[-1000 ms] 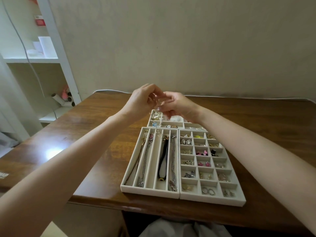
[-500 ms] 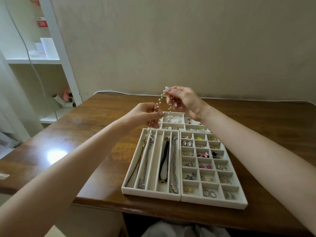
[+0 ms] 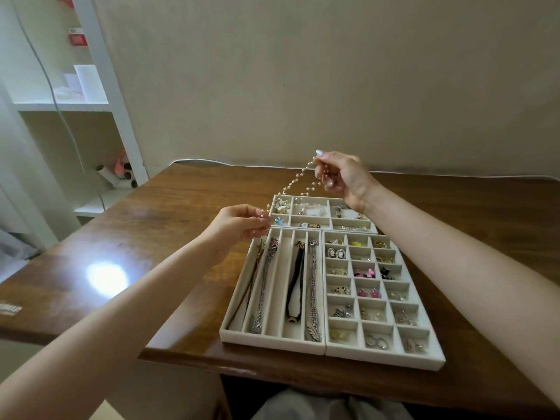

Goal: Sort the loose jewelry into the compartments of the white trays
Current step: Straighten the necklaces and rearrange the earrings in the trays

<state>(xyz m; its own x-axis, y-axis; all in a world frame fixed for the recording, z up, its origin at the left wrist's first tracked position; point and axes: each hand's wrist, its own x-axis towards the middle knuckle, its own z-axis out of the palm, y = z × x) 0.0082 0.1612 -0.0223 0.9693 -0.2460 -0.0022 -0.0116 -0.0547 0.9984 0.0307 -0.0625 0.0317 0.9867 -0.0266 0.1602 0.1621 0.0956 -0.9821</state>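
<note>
The right hand [image 3: 342,177] is raised above the far side of the table [image 3: 151,237], its grip pinching the upper end of a pearl-bead strand [image 3: 291,184] between thumb and forefinger, with the other fingers curled beneath. From that grip the strand slants down and toward the person to the left hand [image 3: 239,224], whose grip pinches the lower end between fingertips pressed together. A second stretch of the beads droops from the right grip, and its lower end reaches down to the back rim of the far tray. The strand is taut in the air, clear of the table, over the left end of that far tray [image 3: 333,199], which holds small pieces in wide compartments. Directly below and nearer than the left grip lies the long-slot tray [image 3: 272,342], with chains and a black cord necklace [image 3: 295,286] laid lengthwise in its slots. Touching that tray's right side, under the right forearm, is the grid tray [image 3: 385,357], its small squares holding earrings and rings.
</note>
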